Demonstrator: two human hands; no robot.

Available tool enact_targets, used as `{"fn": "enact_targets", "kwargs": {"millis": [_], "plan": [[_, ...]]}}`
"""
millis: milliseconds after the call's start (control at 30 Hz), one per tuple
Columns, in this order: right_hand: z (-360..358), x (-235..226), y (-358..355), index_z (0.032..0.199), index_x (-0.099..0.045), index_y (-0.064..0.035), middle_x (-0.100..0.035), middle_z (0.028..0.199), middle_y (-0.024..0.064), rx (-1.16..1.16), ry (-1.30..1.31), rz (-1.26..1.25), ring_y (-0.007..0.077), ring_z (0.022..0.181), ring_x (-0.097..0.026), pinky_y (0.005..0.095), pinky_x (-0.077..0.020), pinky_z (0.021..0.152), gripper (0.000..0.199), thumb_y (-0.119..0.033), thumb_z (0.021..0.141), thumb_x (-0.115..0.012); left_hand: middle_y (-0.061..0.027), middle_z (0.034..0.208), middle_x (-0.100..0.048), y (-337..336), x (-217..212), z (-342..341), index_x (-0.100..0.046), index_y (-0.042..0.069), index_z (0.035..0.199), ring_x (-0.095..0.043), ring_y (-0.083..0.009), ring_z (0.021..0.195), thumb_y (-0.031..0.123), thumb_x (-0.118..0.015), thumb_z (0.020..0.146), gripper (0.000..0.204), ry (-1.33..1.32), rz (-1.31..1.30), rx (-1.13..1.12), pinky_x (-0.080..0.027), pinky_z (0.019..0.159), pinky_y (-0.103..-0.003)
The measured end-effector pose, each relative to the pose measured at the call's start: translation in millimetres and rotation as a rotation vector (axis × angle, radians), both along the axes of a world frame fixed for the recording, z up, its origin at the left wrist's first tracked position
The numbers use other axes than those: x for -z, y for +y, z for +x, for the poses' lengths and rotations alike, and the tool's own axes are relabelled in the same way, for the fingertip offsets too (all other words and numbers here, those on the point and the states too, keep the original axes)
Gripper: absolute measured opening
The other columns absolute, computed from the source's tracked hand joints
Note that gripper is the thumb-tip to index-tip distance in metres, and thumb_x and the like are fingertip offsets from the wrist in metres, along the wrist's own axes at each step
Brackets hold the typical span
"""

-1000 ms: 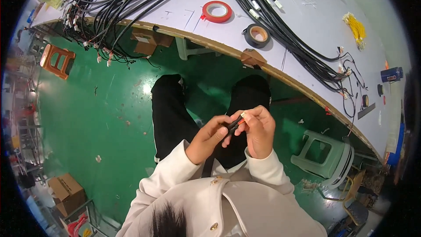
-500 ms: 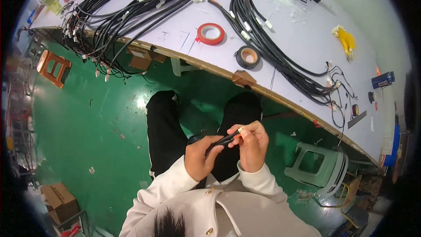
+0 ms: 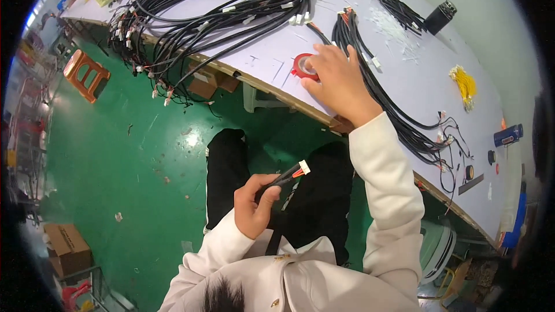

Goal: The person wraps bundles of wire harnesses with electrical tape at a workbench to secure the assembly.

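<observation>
Big pale table (image 3: 404,86) w/ black cable bundles (image 3: 219,6) toward its far edge. My right hand (image 3: 338,81) is flat over the red tape roll (image 3: 303,67) near the front edge, fingers spread on it, not gripping. My left hand (image 3: 254,205) is closed on a thin black harness (image 3: 289,174) over my lap; white connector at the tip, orange wires showing.

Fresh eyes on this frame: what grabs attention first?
The right hand stretched out onto the pale table, resting on a red roll of tape. Nearer the lap, the left hand holds a black cable with a white plug end. Black wire harnesses sprawl across the table's far left.
</observation>
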State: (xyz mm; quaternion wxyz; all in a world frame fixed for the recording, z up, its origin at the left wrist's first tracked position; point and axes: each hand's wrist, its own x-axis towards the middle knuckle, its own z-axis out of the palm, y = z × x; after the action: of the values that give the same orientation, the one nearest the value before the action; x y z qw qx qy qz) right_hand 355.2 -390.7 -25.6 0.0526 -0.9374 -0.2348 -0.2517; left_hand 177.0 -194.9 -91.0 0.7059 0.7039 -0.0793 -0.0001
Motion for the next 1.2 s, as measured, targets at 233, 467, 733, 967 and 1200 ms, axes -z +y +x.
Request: {"fn": "enact_targets", "kwargs": {"millis": [233, 467, 733, 967, 1200], "plan": [[-70, -23, 11, 0.073, -0.046, -0.0053, -0.056, 0.113, 0.0173, -0.29, 0.505, 0.814, 0.0255, 0.103, -0.056, 0.0438, -0.0456, 0.083, 0.018, -0.016, 0.075, -0.06, -0.0045, 0.076, -0.058, 15, -2, 1, -0.053, -0.003, 0.106, -0.051, -0.0095, 0.067, 0.017, -0.054, 0.09, 0.025, 0.021, -0.111, 0.035, -0.041, 0.062, -0.022], [-171, 45, 10, 0.097, -0.05, 0.0022, -0.053, 0.102, 0.0247, -0.139, 1.034, 2.183, 0.029, 0.08, -0.059, 0.0405, -0.0525, 0.057, 0.041, -0.029, 0.07, -0.051, -0.0048, 0.079, -0.057, 2, -7, -1, -0.033, -0.003, 0.129, -0.052, -0.0103, 0.07, 0.016, -0.053, 0.091, 0.047, 0.093, -0.102, 0.237, -0.041, 0.068, -0.022], [-194, 69, 11, 0.087, -0.056, 0.002, -0.054, 0.093, 0.0161, -0.06, 0.927, 1.89, 0.0189, 0.072, -0.056, 0.0254, -0.0474, 0.05, 0.029, -0.024, 0.074, -0.049, -0.0053, 0.078, -0.056, -10, -1, -11, -0.021, -0.002, 0.137, -0.052, -0.0107, 0.071, 0.013, -0.053, 0.09, 0.058, 0.203, -0.115, 0.366, -0.041, 0.068, -0.023], [-206, 89, 11, 0.087, -0.058, -0.0012, -0.055, 0.091, 0.0093, -0.173, 0.801, 1.691, 0.0099, 0.069, -0.053, 0.0212, -0.0437, 0.053, 0.017, -0.018, 0.084, -0.059, -0.0064, 0.078, -0.056, -19, -2, -20, -0.021, 0.0, 0.137, -0.053, -0.0116, 0.072, 0.009, -0.052, 0.089, 0.057, 0.239, -0.122, 0.459, -0.041, 0.072, -0.024], [-219, 91, 16, 0.117, -0.049, -0.0044, -0.053, 0.104, 0.0054, -0.036, 1.387, 2.113, 0.0111, 0.086, -0.054, 0.0239, -0.0455, 0.07, 0.037, -0.025, 0.087, -0.051, -0.0052, 0.08, -0.055, -22, 1, -24, -0.02, 0.001, 0.138, -0.051, -0.0108, 0.073, 0.007, -0.052, 0.089, 0.06, 0.282, -0.202, 0.485, -0.041, 0.073, -0.024]]}}
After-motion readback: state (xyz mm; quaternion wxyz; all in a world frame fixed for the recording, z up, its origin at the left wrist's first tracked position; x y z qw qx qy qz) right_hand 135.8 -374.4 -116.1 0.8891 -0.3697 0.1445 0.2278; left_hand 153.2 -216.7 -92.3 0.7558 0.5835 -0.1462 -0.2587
